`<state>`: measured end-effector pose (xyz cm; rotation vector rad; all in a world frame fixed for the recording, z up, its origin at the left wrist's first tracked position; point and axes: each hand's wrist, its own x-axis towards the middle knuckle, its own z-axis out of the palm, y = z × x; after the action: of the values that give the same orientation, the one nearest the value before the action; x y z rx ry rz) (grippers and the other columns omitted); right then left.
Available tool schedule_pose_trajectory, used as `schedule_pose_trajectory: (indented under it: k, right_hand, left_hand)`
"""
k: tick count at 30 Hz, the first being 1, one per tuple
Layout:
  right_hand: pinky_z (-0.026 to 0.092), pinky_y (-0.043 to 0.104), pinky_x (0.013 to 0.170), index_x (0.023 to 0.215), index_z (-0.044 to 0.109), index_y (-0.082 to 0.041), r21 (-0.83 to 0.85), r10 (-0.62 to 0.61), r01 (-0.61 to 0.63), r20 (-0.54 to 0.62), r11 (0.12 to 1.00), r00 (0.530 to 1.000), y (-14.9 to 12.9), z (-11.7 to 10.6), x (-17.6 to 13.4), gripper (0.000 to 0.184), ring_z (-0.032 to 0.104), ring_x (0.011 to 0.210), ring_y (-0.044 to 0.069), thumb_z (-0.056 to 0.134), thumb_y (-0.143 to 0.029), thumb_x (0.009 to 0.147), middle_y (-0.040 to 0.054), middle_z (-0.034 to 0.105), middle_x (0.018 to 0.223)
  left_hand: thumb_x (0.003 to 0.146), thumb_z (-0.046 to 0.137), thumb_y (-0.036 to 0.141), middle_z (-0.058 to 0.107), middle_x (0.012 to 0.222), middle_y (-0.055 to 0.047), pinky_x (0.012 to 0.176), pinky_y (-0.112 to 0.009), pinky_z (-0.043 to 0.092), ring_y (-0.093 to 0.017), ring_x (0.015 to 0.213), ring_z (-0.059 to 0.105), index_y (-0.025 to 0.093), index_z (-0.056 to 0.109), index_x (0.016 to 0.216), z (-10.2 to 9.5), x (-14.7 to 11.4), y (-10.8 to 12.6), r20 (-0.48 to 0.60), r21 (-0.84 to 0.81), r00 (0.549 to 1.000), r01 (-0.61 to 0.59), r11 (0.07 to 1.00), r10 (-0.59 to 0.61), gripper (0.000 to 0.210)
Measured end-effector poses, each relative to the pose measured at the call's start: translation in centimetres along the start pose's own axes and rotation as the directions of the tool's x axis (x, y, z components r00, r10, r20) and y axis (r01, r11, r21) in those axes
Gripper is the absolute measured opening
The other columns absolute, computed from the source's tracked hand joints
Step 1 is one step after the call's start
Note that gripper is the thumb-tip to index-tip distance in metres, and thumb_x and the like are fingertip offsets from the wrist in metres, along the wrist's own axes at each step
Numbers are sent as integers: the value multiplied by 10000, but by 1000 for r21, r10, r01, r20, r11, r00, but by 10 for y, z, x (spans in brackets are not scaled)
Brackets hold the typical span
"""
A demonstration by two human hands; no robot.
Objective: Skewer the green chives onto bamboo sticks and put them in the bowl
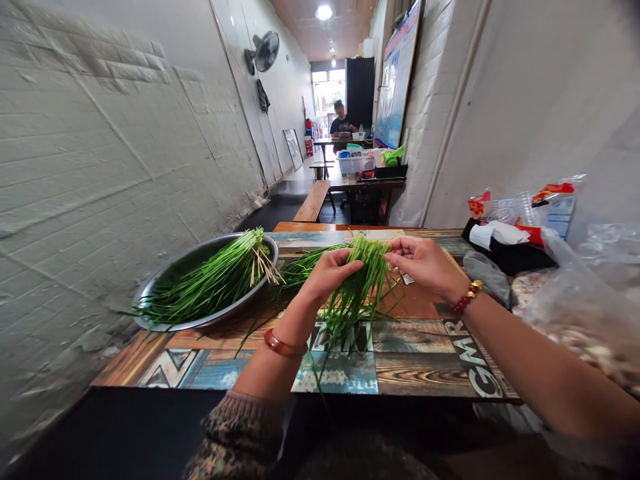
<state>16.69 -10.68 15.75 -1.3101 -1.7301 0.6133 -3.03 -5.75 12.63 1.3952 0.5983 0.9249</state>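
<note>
My left hand (334, 270) is closed round a bunch of garlic chives (356, 283), thumb across the front. The pale cut ends point up and the green leaves hang down over the table. At the bunch's upper right, my right hand (417, 263) pinches with thumb and forefinger. Whatever sits between those fingertips is too small to make out. More loose chives (303, 270) lie on the table behind my left hand. To the left, a metal basin (200, 323) holds chives (210, 287) with several thin wooden skewers (264, 265) through their pale ends.
The patterned wooden table (415, 370) ends just in front of me. Plastic bags (600, 300) and packets (555, 203) crowd its right side. Beyond stand a bench (313, 201) and another table with a clear plastic bin (356, 163). A person (341, 123) sits farther back.
</note>
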Motion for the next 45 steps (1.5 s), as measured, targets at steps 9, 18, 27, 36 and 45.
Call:
schedule_pose_trajectory:
  k: [9,18,27,36,45]
  right_hand:
    - [355,218,438,699,588,-172,-18,-30,31,50,999,998,5,6,20,267,464,473,92,572,-422,792,-30,521,573]
    - [250,165,353,732,599,-161,286,183,-113,-232,952,955,28,-20,37,351,387,391,41,720,-485,669,-41,527,530]
    - [278,156,358,735,596,-167,236,50,71,-472,969,880,0,-37,37,109,407,375,27,658,-233,795,-59,535,514]
    - [294,153,337,739,594,-153,315,36,157,-529,936,848,2,-41,25,78,425,360,26,649,-133,790,-57,547,518]
    - [317,127,325,668,574,-171,404,124,94,-482,910,867,11,-40,10,117,432,370,39,652,-130,745,-53,528,505]
  left_hand:
    - [688,738,376,694,822,-59,662,-222,444,-122,694,594,103,699,960,-16,8,3,77,66,997,-11,998,6,388]
    - [621,738,322,702,752,-66,706,-300,489,-166,694,617,79,705,796,-68,14,-63,-134,444,991,48,895,14,301]
    - [776,580,294,701,994,-122,825,-320,487,-196,893,640,102,677,1036,-75,8,-63,-444,608,846,42,793,295,337]
    - [836,531,288,712,857,-60,652,-223,439,-140,736,611,136,704,918,-63,-78,-33,-83,848,996,49,528,41,244]
    - [819,502,147,646,839,-40,720,-214,418,-128,780,584,184,717,840,-98,-151,-38,221,922,912,-81,378,-346,219]
